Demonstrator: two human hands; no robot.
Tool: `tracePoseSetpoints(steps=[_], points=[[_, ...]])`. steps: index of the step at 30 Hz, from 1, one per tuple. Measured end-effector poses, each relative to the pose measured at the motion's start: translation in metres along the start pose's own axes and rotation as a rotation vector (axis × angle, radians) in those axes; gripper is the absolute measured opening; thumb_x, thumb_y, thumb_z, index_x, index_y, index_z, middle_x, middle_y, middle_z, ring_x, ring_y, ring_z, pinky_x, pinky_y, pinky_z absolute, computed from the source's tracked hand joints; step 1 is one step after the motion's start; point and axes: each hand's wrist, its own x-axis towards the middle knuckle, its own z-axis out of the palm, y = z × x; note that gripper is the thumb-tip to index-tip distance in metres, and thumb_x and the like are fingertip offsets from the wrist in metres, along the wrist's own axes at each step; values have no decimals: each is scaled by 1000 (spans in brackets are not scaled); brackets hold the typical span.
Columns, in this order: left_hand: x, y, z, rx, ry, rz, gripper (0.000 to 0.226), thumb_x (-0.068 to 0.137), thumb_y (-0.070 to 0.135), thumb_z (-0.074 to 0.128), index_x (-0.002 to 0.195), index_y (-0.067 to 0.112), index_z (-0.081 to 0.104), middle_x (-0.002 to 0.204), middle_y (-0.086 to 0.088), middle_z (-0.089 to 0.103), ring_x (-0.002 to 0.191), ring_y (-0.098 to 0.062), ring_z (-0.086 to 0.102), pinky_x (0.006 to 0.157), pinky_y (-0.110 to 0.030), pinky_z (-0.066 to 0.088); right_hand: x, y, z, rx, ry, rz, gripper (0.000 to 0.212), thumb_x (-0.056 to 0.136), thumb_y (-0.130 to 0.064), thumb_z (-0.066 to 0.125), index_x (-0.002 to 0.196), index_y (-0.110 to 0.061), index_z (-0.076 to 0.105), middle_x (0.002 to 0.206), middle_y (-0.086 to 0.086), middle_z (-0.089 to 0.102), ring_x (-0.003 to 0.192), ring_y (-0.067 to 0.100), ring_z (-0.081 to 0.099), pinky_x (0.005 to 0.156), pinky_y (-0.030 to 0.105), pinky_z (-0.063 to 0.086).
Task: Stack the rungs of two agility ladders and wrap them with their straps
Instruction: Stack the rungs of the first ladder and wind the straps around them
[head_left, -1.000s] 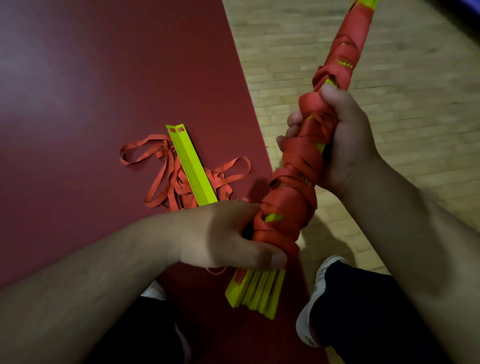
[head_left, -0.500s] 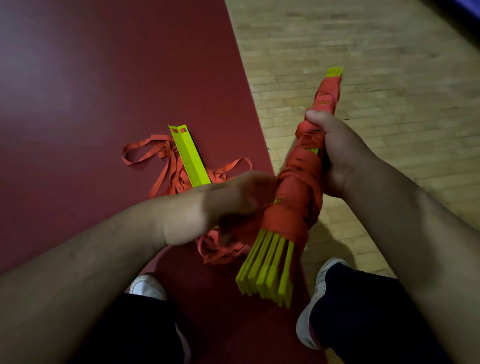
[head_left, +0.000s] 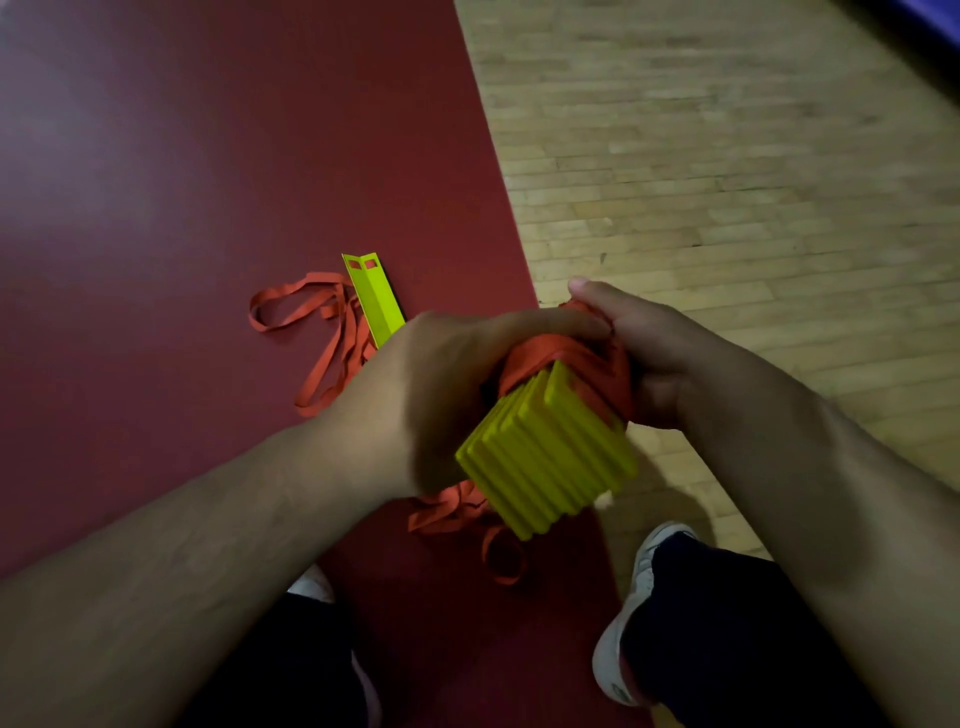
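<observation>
Over the mat (head_left: 156, 208) edge, left hand (head_left: 431, 395) and right hand (head_left: 649, 364) both grip the bundle of rungs (head_left: 550, 457) with strap (head_left: 566, 353) wound round it, so that one's nearly done I'd say, but a loose rung (head_left: 376, 301) and tangled straps (head_left: 322, 332) are left to do.

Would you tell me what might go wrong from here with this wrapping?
The bare yellow rung ends stick out of the orange strap wrap, so rungs may slip out if the left hand or right hand loosens. The loose strap tail hangs down near the shoe and might snag underfoot.
</observation>
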Motion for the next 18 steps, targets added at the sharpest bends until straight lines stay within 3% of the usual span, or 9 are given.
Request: tracePoseSetpoints(steps=[2, 4, 5, 7, 8, 10, 12, 15, 18], points=[[3, 2, 5, -58, 149, -64, 44, 81, 27, 70, 123, 34, 60, 100, 17, 72, 93, 5, 64, 76, -16, 51, -5, 3, 1, -78, -115, -9, 45, 99, -48, 51, 90, -11, 75, 75, 11, 73, 65, 24, 69, 66, 35, 58], [12, 8, 7, -228, 319, -97, 42, 75, 30, 78, 113, 30, 61, 95, 28, 69, 95, 15, 61, 79, -9, 49, -1, 8, 1, -275, -10, -78, 44, 100, -48, 48, 80, -15, 71, 64, 8, 65, 51, 23, 60, 62, 36, 52], [16, 9, 8, -355, 380, -118, 42, 70, 31, 81, 106, 27, 60, 89, 31, 67, 90, 18, 60, 78, -7, 47, 3, 11, 0, -401, 113, -120, 38, 98, -44, 51, 85, -14, 70, 71, 11, 67, 54, 27, 62, 64, 40, 54], [23, 7, 4, -586, 465, -254, 37, 67, 26, 85, 95, 20, 61, 79, 24, 70, 80, 11, 63, 73, -11, 48, 16, 20, -5, -687, 271, -211, 25, 97, -28, 54, 105, -10, 69, 99, 19, 70, 82, 37, 70, 82, 50, 59], [25, 7, 1, -668, 488, -330, 31, 69, 23, 82, 91, 18, 62, 75, 21, 70, 76, 7, 64, 71, -13, 49, 20, 25, -7, -797, 255, -249, 27, 96, -21, 56, 119, -11, 65, 111, 18, 69, 96, 37, 68, 91, 51, 56], [26, 2, -3, -737, 499, -407, 17, 75, 15, 76, 86, 19, 63, 67, 19, 68, 66, 8, 61, 64, -10, 47, 22, 36, -11, -923, 79, -302, 56, 87, -16, 71, 139, -22, 51, 117, 9, 65, 103, 27, 66, 94, 44, 55], [25, 2, -7, -717, 466, -458, 12, 82, 12, 72, 81, 21, 64, 59, 20, 65, 56, 9, 58, 55, -5, 43, 21, 47, -11, -997, -86, -356, 85, 72, -31, 87, 144, -37, 41, 117, -5, 64, 104, 12, 66, 89, 29, 54], [25, -3, -11, -815, 461, -566, 19, 83, 28, 76, 70, 24, 62, 58, 15, 59, 48, 2, 48, 47, -10, 37, 23, 63, -2, -1039, -71, -410, 79, 51, -66, 87, 120, -51, 52, 101, -27, 68, 91, -13, 63, 70, 4, 44], [26, -16, -21, -925, 471, -770, 38, 68, 56, 78, 75, 22, 64, 70, -1, 58, 48, -9, 39, 46, -21, 29, 28, 71, 7, -959, 92, -517, 43, 59, -58, 89, 88, -39, 62, 80, -23, 69, 76, -12, 63, 57, 6, 43]])
